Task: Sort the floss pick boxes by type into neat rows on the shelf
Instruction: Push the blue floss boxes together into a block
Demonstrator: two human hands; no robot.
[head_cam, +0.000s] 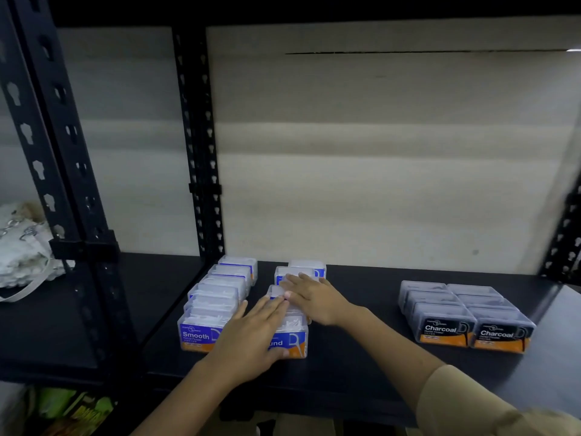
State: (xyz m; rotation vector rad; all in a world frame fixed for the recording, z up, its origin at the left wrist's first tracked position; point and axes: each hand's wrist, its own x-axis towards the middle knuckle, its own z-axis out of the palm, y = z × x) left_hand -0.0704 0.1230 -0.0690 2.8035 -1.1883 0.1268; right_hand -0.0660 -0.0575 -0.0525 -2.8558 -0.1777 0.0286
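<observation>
From the head camera, a black shelf (361, 366) carries three groups of clear floss pick boxes. On the left stands a straight row of blue-labelled boxes, white picks showing through their lids; the front Smooth box (196, 333) reads "Smooth", and about six boxes can be counted running back to the rearmost one (238, 264), though blur makes the count uncertain. Just beside it is a middle row of blue-labelled boxes: the front box (294, 336) shows only the letters "und" past the left hand, and four boxes can be made out back to the rear box (309, 266). Well apart on the right sit the Charcoal boxes (465, 313), dark-tinted with orange bands, six in two rows of three, touching one another. The left hand (251, 338) lies flat with fingers spread and extended over the front box of the middle row, thumb at its label. The right hand (311, 295) rests palm down, fingers together, on the boxes behind it. A white bundle (22, 247) lies on the neighbouring shelf to the left.
</observation>
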